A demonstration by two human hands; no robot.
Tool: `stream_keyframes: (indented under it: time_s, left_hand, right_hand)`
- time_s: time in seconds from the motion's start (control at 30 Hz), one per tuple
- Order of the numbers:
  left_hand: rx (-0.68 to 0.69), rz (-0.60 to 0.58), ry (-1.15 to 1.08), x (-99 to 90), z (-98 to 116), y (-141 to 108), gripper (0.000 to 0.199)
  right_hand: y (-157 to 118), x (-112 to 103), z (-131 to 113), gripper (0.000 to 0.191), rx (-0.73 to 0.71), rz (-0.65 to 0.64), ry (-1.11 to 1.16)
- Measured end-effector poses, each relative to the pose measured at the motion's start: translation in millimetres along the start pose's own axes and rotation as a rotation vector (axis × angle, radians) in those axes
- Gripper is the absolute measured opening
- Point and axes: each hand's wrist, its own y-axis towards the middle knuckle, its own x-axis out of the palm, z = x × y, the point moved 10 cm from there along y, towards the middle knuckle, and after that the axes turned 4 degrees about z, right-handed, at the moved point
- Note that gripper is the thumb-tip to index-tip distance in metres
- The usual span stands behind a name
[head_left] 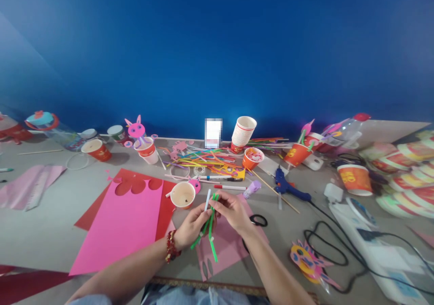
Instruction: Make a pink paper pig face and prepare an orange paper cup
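Green pipe cleaners (pixel 212 232) and a white stick (pixel 208 199) are held between my two hands, above a pink sheet (pixel 230 246). My left hand (pixel 192 226), with a red beaded bracelet at the wrist, is closed around the lower part of the bundle. The fingers of my right hand (pixel 231 210) pinch the green strips near their top. Just behind my left hand stands an open paper cup (pixel 183 195) with a pink cut-out (pixel 195 184) beside it. Black scissors (pixel 258 220) lie partly hidden by my right hand.
Pink paper (pixel 125 219) with round cut-outs lies on red paper at left. Behind are loose coloured strips (pixel 203 157), stacked cups (pixel 244 133) and markers. A blue glue gun (pixel 288 187), its black cord and a power strip (pixel 369 251) are at right.
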Motion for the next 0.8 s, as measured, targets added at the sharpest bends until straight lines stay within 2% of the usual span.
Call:
stream_keyframes:
  time_s: [0.27,0.43,0.63,0.7,0.8]
  left_hand:
    - [-0.051,-0.075,0.016,5.4,-1.5,-0.5,0.042]
    - [-0.026,-0.03,-0.005,3.2,1.3,-1.2,0.042]
    - [0.034,0.043,-0.043,-1.8,15.1,-4.4,0.042]
    - [0.046,0.06,-0.052,-2.7,19.4,-5.3,0.042]
    - [0.057,0.077,-0.055,-2.4,22.4,-6.1,0.044]
  right_hand:
    - [-0.1,-3.8,-3.7,0.032,0.003,0.014,0.007]
    - [-2.2,-3.1,-15.0,0.03,-0.01,0.009,0.003]
    - [-31.5,-2.4,-23.2,0.023,0.055,-0.078,-0.306]
    - [-43.7,2.5,-18.4,0.016,0.094,-0.124,-0.368]
    - [-52.8,6.5,-15.5,0.003,0.097,-0.107,-0.439]
